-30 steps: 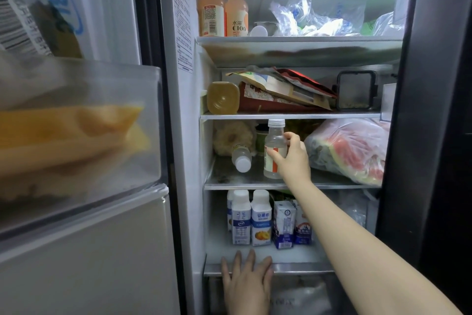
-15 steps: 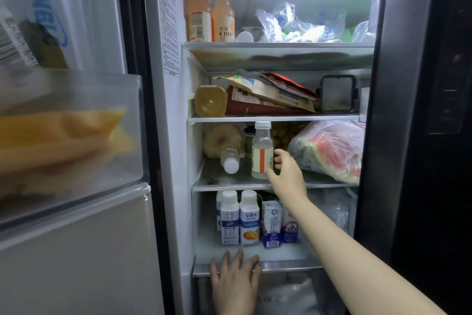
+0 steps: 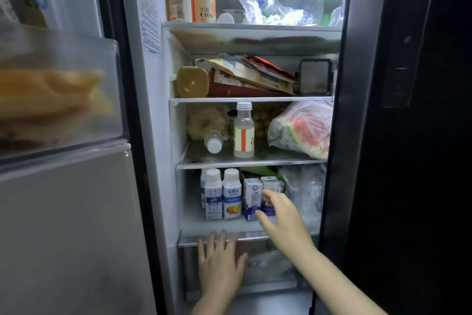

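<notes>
Here's the open fridge point(image 3: 176, 199), lit from the top, and all the action sits low, on the lowest shelf point(image 3: 196, 225) just above the clear drawer point(image 3: 270, 266). A crumpled plastic bag point(image 3: 304, 189) fills that shelf's right end. The left hand point(image 3: 221, 261) lies flat, fingers straight and spread, against the drawer front with its fingertips up at the shelf's front edge, bracing and holding nothing. The right hand point(image 3: 283, 215) is in over the front edge, wide, thumb low and forefinger high, empty. Two white bottles point(image 3: 222, 196) stand upright at the shelf's left half, and right beside them, mid-shelf, stand the small cartons point(image 3: 251, 197), the target by the look of it. The fingertips are at the carton faces; whether they touch, I cannot tell. To do this well: choose one carton, set the thumb on one side and the fingers on the other, squeeze lightly since a carton dents easily, and draw it straight out toward the front edge so that the neighbouring carton and the bottles keep their feet.
</notes>
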Motion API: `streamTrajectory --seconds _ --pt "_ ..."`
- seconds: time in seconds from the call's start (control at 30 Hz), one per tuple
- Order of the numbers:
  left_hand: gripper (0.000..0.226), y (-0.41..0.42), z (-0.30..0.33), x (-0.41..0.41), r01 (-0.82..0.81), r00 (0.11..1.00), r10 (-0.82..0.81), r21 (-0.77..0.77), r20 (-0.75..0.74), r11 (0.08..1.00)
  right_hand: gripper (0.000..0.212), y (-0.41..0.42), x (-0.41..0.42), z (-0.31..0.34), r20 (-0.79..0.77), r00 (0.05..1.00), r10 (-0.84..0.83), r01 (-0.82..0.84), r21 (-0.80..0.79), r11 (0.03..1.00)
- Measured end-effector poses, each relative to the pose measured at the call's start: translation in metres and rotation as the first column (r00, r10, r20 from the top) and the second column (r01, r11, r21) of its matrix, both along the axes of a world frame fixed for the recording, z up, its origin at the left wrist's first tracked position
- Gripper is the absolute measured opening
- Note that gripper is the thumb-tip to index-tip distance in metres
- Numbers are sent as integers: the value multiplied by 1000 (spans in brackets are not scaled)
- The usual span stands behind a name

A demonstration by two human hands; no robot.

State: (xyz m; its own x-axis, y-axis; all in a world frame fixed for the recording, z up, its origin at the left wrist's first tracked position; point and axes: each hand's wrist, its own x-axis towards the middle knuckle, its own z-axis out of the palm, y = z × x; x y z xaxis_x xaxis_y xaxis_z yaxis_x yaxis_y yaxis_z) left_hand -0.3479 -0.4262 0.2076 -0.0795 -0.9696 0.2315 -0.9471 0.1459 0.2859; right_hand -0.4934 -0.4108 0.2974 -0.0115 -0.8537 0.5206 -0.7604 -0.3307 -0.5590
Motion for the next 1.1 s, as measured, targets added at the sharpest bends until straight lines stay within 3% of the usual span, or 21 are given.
streamTrajectory --seconds 0.37,0.73,0.8,0.97,1.1 --pt "48 102 -30 12 11 994 -9 18 -113 1000 49 97 -14 -95 -227 959 170 -110 256 960" --pt "54 253 -64 16 -268 945 270 36 -183 963 51 190 -22 -137 -277 866 417 -321 331 887" --pt "60 282 -66 20 -346 917 345 32 -201 938 51 204 -9 -136 -258 836 484 -395 331 857" --pt "45 351 -63 52 -578 789 559 4 -254 816 50 235 42 -127 -297 706 643 -577 287 765" --pt "65 400 -47 91 -724 664 701 12 -259 690 56 256 93 -112 -351 617 705 -680 212 701"
